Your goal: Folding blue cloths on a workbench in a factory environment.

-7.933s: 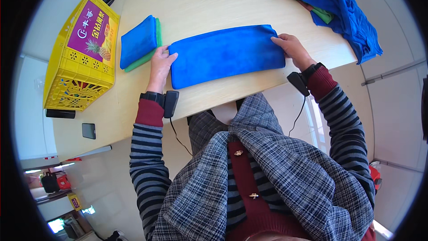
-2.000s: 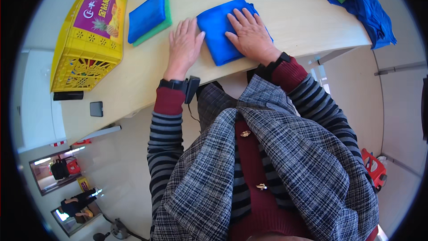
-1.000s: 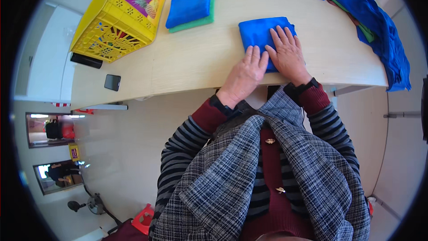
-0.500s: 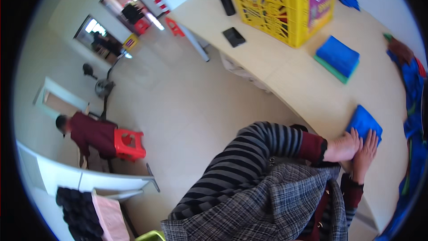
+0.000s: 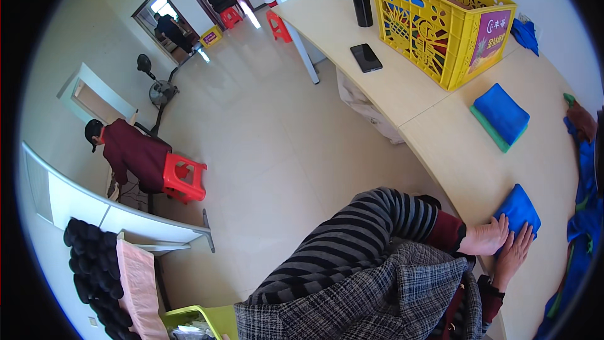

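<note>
A folded blue cloth lies on the pale wooden table at the right. My left hand rests against its near-left edge, fingers stretched out. Beside it, my right hand presses flat on the near part of the same cloth, fingers extended. Both hands touch each other or nearly so, and cover the cloth's near corner. Farther along the table, another folded blue cloth sits on top of a folded green cloth.
A yellow plastic crate, a black tumbler and a phone stand or lie at the table's far end. Loose blue fabric heaps along the right edge. At left, a person in dark red sits on a red stool.
The whole view has shifted, so the table and crate sit lower and farther right in the picture. Both hands stay on the blue cloth, with little visible movement against it.
</note>
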`<state>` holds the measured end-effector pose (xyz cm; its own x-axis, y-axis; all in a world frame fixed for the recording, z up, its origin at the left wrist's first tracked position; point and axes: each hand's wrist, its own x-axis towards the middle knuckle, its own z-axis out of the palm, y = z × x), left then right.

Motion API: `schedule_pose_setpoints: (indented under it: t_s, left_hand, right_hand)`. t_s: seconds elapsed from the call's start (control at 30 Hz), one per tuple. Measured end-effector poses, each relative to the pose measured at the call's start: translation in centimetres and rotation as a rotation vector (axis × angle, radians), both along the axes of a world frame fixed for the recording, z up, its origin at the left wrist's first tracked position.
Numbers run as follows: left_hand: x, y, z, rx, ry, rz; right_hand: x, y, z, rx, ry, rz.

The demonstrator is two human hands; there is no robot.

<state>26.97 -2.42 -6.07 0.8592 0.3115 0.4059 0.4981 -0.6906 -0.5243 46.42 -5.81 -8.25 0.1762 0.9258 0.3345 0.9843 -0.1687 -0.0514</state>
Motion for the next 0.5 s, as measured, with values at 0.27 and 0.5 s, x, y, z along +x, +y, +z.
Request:
schedule_pose_setpoints:
  t_s: [0.27, 0.5]
  left_hand:
    - [-1.1, -0.3, -0.3, -0.063, -0.043, -0.021]
    - [-2.2, -0.4, 0.2, -0.051, -0.019, -0.031]
  right_hand:
    - [1.8, -1.2, -0.2, 0.009, 0.191, 0.034]
    - [2.5, -3.1, 0.7, -0.091, 0.197, -0.052]
